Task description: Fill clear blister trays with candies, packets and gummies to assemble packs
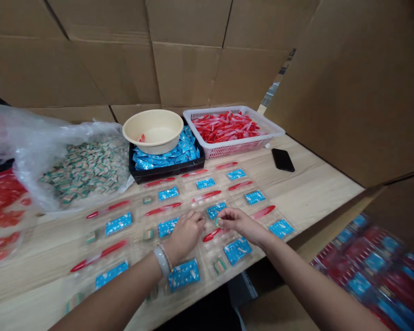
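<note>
My right hand (239,224) pinches a small green-and-cream striped block (216,222) between thumb and fingertips, over the clear plastic trays laid out in rows. My left hand (188,230) is beside it, fingers curled down; whatever it may hold is hidden. Beneath and around both hands, the trays carry flat blue packets (237,251) and slim red pen-shaped pieces (212,235). Striped blocks, such as one lower block (219,265), sit in some of the trays.
A clear bag of striped blocks (89,170) lies left. Behind stand a black bin (167,172) of blue packets, a cream basin (153,131) on top, and a white basket (234,148) of red pieces. A phone (282,160) lies right; filled packs (365,271) fill a carton below.
</note>
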{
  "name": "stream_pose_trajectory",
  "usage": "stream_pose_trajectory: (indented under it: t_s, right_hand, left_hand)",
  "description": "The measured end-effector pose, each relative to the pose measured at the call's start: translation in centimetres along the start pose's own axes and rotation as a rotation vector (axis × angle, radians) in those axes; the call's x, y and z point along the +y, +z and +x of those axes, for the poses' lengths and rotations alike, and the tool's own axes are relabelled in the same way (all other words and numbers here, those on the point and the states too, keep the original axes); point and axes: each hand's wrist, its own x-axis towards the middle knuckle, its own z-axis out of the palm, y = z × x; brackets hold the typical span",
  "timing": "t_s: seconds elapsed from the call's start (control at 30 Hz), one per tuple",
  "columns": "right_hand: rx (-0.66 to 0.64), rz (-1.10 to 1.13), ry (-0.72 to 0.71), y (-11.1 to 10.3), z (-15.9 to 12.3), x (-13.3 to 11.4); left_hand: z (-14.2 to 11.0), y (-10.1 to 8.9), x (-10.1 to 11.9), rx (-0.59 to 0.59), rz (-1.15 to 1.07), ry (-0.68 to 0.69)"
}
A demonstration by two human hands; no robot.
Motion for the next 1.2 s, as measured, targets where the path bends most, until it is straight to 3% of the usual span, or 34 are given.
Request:
stream_pose_trajectory:
  t_s: [0.17,0.3,0.47,0.6,0.7,0.83,1.0,1.2]
  right_hand:
    - [-0.021,-0.058,0.021,0.4,-0.7,-1.2]
    - [0.011,-0.056,-0.046,0.6,0.8,-2.5]
    - [0.081,-0.116,-0.171,0.8,7.7,-4.2]
    - [0.063,-0.449,-0.286,1.8,13.5,-4.6]
    - [-0.006,-0.579,-0.317,2.6,15.9,-4.3]
    - [-0.097,-0.739,-0.342,2.9,16.9,-4.0]
    - [-0.175,-1.001,-0.345,3.5,17.0,-4.7]
    - [-0.080,-1.273,-0.353,4.1,16.5,-5.8]
  left_hand:
    - [-0.5,0.1,0.1,-0.027,0.051,0.010]
    - [-1.1,-0.2,0.5,-0.012,0.042,0.014]
    - [-0.9,-1.4,-0.5,0.027,0.020,-0.014]
    - [0.2,-2.9,-3.6,0.091,0.014,-0.108]
    - [1.3,-3.4,-6.0,0.112,0.015,-0.109]
    - [2.5,-3.0,-8.1,0.097,0.023,-0.109]
    - [3.0,-2.8,-9.1,0.058,0.033,-0.083]
    - [3.3,-3.1,-9.2,0.057,0.067,-0.088]
